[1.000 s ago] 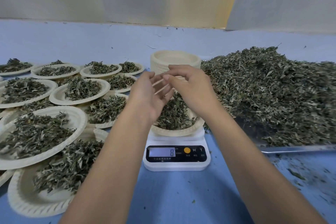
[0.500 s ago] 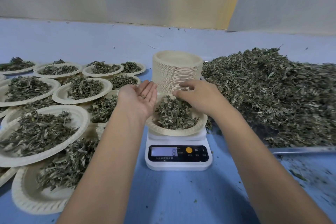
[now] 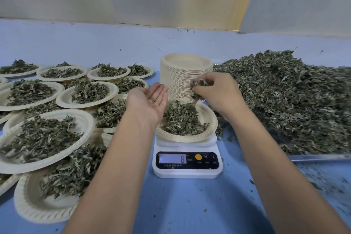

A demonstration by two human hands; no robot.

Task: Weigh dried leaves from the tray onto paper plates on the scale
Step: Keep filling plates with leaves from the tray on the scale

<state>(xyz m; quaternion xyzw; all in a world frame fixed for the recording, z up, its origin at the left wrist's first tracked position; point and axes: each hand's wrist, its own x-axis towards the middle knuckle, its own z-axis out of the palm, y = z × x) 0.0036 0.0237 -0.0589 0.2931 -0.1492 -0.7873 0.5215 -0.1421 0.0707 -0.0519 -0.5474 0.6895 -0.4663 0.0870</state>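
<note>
A white digital scale point(image 3: 187, 164) stands at the centre of the blue table, its display showing 8. On it sits a paper plate point(image 3: 209, 129) holding a heap of dried leaves point(image 3: 182, 118). My right hand point(image 3: 218, 91) hovers just above the plate's far right side and pinches a small clump of leaves point(image 3: 197, 87). My left hand point(image 3: 150, 100) is held palm up, fingers straight, over the plate's left rim, with a few leaf bits on the palm. A big pile of dried leaves point(image 3: 288, 97) fills the metal tray point(image 3: 321, 157) at the right.
A tall stack of empty paper plates point(image 3: 185, 74) stands right behind the scale. Several filled plates point(image 3: 43, 137) overlap across the left half of the table. Leaf crumbs litter the blue surface at the lower right. A pale wall runs along the back.
My hands have separated from a joined position over the plate. The right hand dipped to the plate's heap and has risen with a pinch of leaves; the left palm has turned upward.
</note>
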